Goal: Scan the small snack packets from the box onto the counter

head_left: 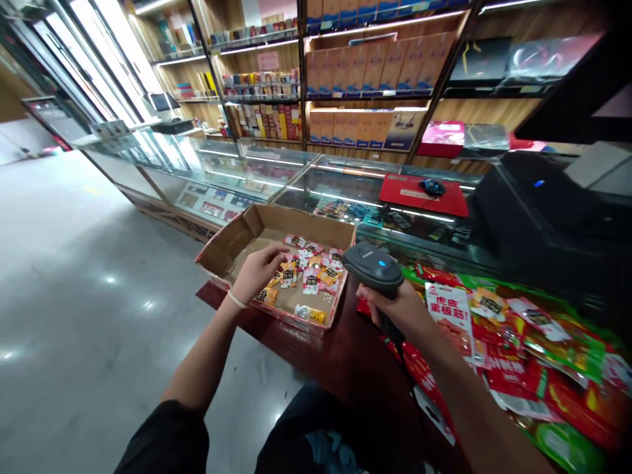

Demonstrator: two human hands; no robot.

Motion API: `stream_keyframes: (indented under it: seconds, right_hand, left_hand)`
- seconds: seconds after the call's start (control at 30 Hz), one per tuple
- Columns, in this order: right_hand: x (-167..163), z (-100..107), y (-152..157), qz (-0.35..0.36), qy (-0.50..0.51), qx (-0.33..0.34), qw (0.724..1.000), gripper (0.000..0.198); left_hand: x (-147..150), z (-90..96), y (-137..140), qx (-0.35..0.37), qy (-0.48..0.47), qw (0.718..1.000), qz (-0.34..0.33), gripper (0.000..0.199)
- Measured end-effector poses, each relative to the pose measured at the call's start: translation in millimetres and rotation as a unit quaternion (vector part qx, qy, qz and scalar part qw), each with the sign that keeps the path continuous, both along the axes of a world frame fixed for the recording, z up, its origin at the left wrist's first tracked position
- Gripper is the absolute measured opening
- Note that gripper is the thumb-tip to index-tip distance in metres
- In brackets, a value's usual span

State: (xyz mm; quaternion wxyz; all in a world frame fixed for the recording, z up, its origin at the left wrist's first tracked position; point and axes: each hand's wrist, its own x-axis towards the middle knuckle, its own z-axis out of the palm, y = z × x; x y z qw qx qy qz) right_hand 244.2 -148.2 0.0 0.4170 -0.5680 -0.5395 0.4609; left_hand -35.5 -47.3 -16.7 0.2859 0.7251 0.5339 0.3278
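Note:
My right hand (395,308) is wrapped around the grip of a black barcode scanner (374,266), which shows a small blue light on top. Its cable hangs down below my wrist. Over the open cardboard box (224,249), my left hand (261,268) reaches in with fingers stretched toward small pink, white and orange snack packets (311,280). Nothing shows in its fingers, though the fingertips partly cover the nearest packets; I cannot tell whether they touch. One yellow and white packet (311,313) lies apart near the box's front wall.
Red and green snack bags (513,349) are piled at the right. Behind the box runs a glass display counter (276,172) with a red mouse pad (395,191) and a computer mouse (432,187). Dark equipment (533,210) stands at right. Boxed goods (370,69) fill the back shelves.

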Motion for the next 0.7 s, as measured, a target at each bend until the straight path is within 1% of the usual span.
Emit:
stream_keyframes:
  seconds: [0.07, 0.2, 0.27, 0.37, 0.43, 0.5, 0.57, 0.63, 0.7]
  right_hand:
    - [-3.3, -4.5, 10.5, 0.015, -0.007, -0.006, 1.000, 0.027]
    - [-5.5, -14.1, 28.1, 0.045, -0.036, -0.027, 0.998, 0.030]
    - [-6.2, -18.8, 35.5, 0.053, -0.040, -0.039, 0.997, 0.029]
    - [-8.2, -23.9, 45.3, 0.052, -0.029, -0.053, 0.997, 0.027]
    - [-10.0, -25.5, 50.8, 0.054, -0.021, -0.061, 0.996, 0.028]
    - [-11.7, -26.0, 55.0, 0.057, -0.017, -0.071, 0.996, 0.029]
    - [-12.9, -26.1, 57.7, 0.059, -0.011, -0.079, 0.995, 0.030]
    - [-13.6, -26.1, 59.0, 0.064, -0.001, -0.080, 0.995, 0.031]
    - [-13.6, -26.0, 59.4, 0.069, 0.008, -0.071, 0.995, 0.031]
  left_hand:
    - [-5.7, -4.6, 8.7, 0.009, 0.049, 0.999, -0.018, 0.025]
    - [-11.6, -15.6, 35.1, 0.009, 0.161, 0.982, -0.097, 0.018]
    - [-12.3, -22.7, 50.6, -0.009, 0.203, 0.970, -0.134, 0.015]
    - [-10.1, -36.8, 71.0, -0.060, 0.247, 0.953, -0.165, 0.014]
    - [-7.2, -48.7, 79.4, -0.099, 0.270, 0.940, -0.184, 0.022]
    - [-4.6, -62.0, 82.5, -0.117, 0.291, 0.925, -0.215, 0.037]
    - [-3.6, -74.8, 81.1, -0.102, 0.314, 0.913, -0.241, 0.056]
    - [-4.8, -85.6, 77.8, -0.073, 0.333, 0.907, -0.247, 0.072]
    - [-7.1, -93.5, 74.8, -0.056, 0.349, 0.904, -0.243, 0.081]
